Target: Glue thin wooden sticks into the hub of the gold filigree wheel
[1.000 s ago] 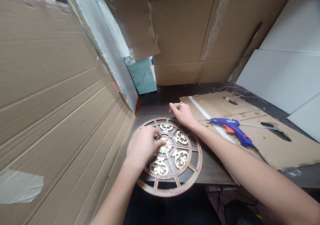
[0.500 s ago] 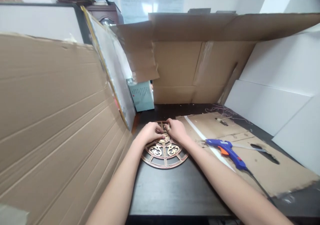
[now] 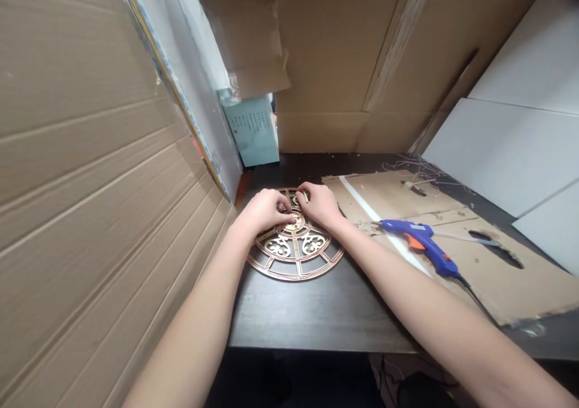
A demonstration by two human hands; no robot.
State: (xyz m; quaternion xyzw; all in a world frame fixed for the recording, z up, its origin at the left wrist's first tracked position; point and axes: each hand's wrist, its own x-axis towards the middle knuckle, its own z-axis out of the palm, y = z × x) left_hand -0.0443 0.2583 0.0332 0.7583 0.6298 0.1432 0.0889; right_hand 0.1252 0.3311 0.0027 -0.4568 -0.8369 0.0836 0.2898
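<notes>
A round openwork wooden disc lies flat on the dark table. It has ring bands, spokes, scroll-shaped pieces and a small round centre. My left hand is over its left side, with thumb and fingers curled together by the centre; whatever they grip is hidden. Over the far right part of the disc is my right hand, its fingers closed. A small pale bit shows at those fingertips, too small to name. Both hands cover part of the disc's far half.
A blue glue gun with an orange trigger rests on a flat cardboard sheet to the right, its cord running toward the front edge. A light-blue box stands at the back left. Cardboard walls and white panels surround the table.
The view has tilted downward, so the table's front edge and the floor show more. Both hands stay over the disc in nearly the same places.
</notes>
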